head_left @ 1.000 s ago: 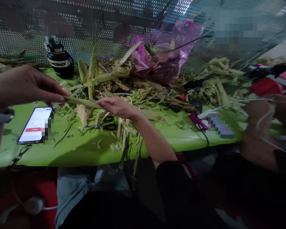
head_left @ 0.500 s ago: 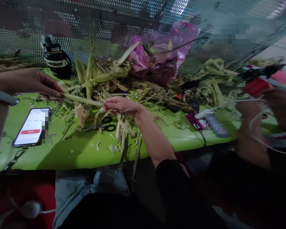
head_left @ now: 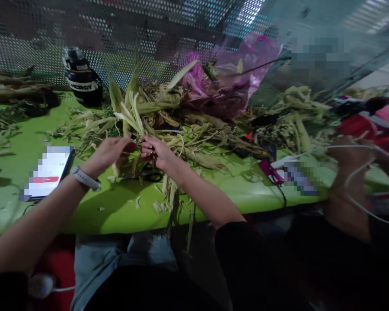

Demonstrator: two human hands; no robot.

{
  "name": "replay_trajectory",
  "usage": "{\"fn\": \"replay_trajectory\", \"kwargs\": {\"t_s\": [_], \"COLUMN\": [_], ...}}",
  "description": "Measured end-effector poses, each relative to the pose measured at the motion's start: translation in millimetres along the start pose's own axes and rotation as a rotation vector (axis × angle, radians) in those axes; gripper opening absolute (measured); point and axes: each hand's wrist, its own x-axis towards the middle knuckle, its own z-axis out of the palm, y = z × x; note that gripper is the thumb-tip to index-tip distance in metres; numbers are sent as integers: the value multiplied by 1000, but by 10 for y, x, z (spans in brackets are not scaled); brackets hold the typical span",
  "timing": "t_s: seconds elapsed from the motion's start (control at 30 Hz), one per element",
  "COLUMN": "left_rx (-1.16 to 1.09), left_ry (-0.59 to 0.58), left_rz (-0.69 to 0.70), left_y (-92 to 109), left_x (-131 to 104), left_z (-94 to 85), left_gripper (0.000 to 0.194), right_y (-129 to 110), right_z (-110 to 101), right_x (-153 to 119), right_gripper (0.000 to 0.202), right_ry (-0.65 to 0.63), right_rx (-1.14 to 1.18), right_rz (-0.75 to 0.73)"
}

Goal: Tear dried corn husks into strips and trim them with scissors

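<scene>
My right hand (head_left: 155,151) is closed around the base of a bundle of pale husk strips (head_left: 133,113), whose tips fan up and to the left. Close beside it, my left hand (head_left: 112,151) reaches in at the lower end of the bundle; its fingers are blurred and partly hidden, so their grip is unclear. Beneath both hands lie dark scissors (head_left: 155,176), partly covered. A pile of dry husks (head_left: 194,129) spreads behind and to the right on the green table (head_left: 116,211).
A black bottle (head_left: 82,84) stands at the back left, a phone (head_left: 48,172) in front of it. Behind the husks is a pink plastic bag (head_left: 227,95). At the right, another person's hands (head_left: 350,151) are near a white cable, with a second phone (head_left: 300,177) nearby.
My left hand has moved right, from the far end of a stretched husk strip to beside my right hand. The strips now point upward from my right hand.
</scene>
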Motion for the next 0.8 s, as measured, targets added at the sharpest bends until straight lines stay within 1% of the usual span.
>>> {"fn": "replay_trajectory", "kwargs": {"t_s": [0.03, 0.07, 0.1, 0.17, 0.23, 0.37, 0.43, 0.53, 0.63, 0.7, 0.8], "left_rx": [-136, -292, -416, -564, -653, -745, -762, -773, -782, -786, -780], "left_ry": [-74, -101, -101, -68, -55, -124, -117, -86, -66, -66, -79], "left_rz": [-48, -45, -48, -75, -110, -127, -107, -87, -86, -89, -77], "left_y": [-72, -127, -164, -198, -206, -238, -249, -226, -183, -168, -178], "left_x": [-47, -82, -104, -125, -131, -129, -128, -133, -149, -162, -181], "left_z": [126, 228, 306, 389, 399, 328, 287, 237, 217, 226, 261], "left_gripper": [41, 37, 32, 29, 25, 20, 18, 17, 21, 23, 18], "right_y": [40, 76, 110, 171, 221, 276, 279, 274, 283, 292, 293], "right_z": [21, 42, 62, 93, 110, 127, 141, 164, 176, 182, 199], "right_x": [-8, -20, -36, -69, -98, -139, -161, -193, -210, -209, -197], "right_gripper": [27, 27, 26, 25, 24, 23, 21, 18, 23, 27, 27], "right_ry": [-7, -14, -17, -24, -39, -100, -122, -148, -183, -171, -121], "right_rx": [6, 7, 5, -7, -20, -46, -77, -137, -154, -126, -86], "right_rz": [20, 33, 45, 74, 115, 136, 134, 173, 205, 186, 153]}}
